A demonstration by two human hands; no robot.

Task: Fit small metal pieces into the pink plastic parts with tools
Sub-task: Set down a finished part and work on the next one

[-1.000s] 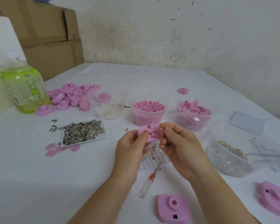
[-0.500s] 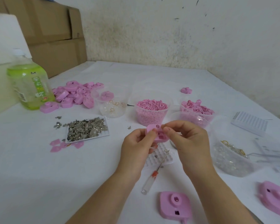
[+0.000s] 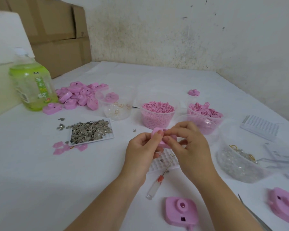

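A small pink plastic part (image 3: 156, 131) is held above the table between both hands. My left hand (image 3: 141, 151) grips its left side with thumb and fingers. My right hand (image 3: 188, 147) pinches its top and right side, covering most of it. A white tray of small metal pieces (image 3: 90, 130) lies to the left. A clear-handled pick tool (image 3: 158, 180) lies on the table under my hands, across a white grid tray (image 3: 162, 161). Two larger pink parts, one (image 3: 181, 210) near the front and the other (image 3: 284, 205) at the right edge, rest close to me.
A green bottle (image 3: 32, 84) stands at far left beside a pile of pink parts (image 3: 78, 95). Clear tubs hold gold rings (image 3: 118, 109), pink bits (image 3: 157, 114), pink pieces (image 3: 205, 110) and clear beads (image 3: 237, 162). Tweezers (image 3: 254, 214) lie at bottom right. Cardboard boxes (image 3: 57, 35) stand behind.
Both hands stay together on the pink part; my right fingers have closed further over its top and right side. The camera has shifted slightly.
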